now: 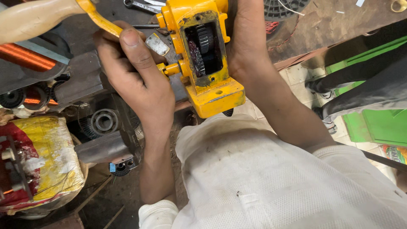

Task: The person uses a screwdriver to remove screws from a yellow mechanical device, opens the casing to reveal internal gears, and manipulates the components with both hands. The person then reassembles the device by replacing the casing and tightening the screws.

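Head view, looking straight down past the person's white shirt (271,178). A yellow hand-cranked machine (203,55) stands at the near edge of a dark wooden table (322,25), its base plate overhanging the edge just above the shirt. The housing is open on the viewer's side, exposing a black toothed gear (205,38) above a grease-darkened worm or second gear in the cavity. The left hand (135,72) lies against the left flank of the machine; its fingers are curled shut around the yellow crank arm (99,19), the thumb extended along the arm's underside toward a small grey metal tab (157,44) on the housing. The crank arm ends at upper left in a pale, cream-coloured handle (34,17). The right hand (248,42) is pressed flat against the right flank of the housing, bracing it; its fingers pass behind the machine, so whether they are spread or hooked cannot be told. Behind the machine lie wrenches (137,5) and a black ribbed disc (286,7). To the left, below table level, are a coil of copper-coloured wire (27,57), a dark metal part with a round bearing seat (104,121), and a bundle wrapped in yellow and red sacking (42,161). At right, a green surface (377,123) adjoins pale floor tiles (296,85).
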The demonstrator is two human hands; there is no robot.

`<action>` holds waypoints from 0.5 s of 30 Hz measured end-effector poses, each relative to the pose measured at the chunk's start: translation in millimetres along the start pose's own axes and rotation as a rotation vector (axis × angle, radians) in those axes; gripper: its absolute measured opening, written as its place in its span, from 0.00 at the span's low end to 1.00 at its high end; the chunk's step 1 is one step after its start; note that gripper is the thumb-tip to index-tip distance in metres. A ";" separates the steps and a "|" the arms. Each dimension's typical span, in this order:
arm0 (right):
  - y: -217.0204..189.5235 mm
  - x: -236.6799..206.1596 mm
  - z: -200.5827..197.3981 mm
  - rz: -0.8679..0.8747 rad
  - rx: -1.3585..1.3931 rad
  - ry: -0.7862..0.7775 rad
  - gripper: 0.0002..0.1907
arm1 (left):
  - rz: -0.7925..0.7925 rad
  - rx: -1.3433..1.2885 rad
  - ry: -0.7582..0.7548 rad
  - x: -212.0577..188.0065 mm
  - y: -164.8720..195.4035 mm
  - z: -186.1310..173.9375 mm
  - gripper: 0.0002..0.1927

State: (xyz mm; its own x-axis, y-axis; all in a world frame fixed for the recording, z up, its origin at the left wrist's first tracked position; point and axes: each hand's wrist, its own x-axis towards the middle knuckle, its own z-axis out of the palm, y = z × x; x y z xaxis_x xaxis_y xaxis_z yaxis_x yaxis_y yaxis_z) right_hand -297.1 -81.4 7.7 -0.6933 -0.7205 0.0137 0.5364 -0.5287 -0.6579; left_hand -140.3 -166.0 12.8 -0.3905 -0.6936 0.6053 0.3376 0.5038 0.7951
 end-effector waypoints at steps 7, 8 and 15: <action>0.6 2.6 4.2 -0.021 -0.062 0.044 0.24 | 0.102 0.019 0.000 -0.9 -6.7 -0.6 0.15; 0.5 3.0 5.2 -0.016 -0.057 0.046 0.24 | 0.092 0.003 0.000 -0.6 -7.6 -0.4 0.15; -1.7 2.7 12.9 -0.032 -0.096 -0.005 0.25 | -0.040 -0.074 0.023 2.1 -13.4 5.4 0.15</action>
State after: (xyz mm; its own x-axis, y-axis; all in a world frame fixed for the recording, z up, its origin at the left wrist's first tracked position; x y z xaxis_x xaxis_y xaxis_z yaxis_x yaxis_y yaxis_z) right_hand -293.7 -88.2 18.6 -0.7067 -0.7065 0.0393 0.4653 -0.5058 -0.7264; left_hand -150.3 -171.5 3.6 -0.3853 -0.7247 0.5713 0.3851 0.4363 0.8132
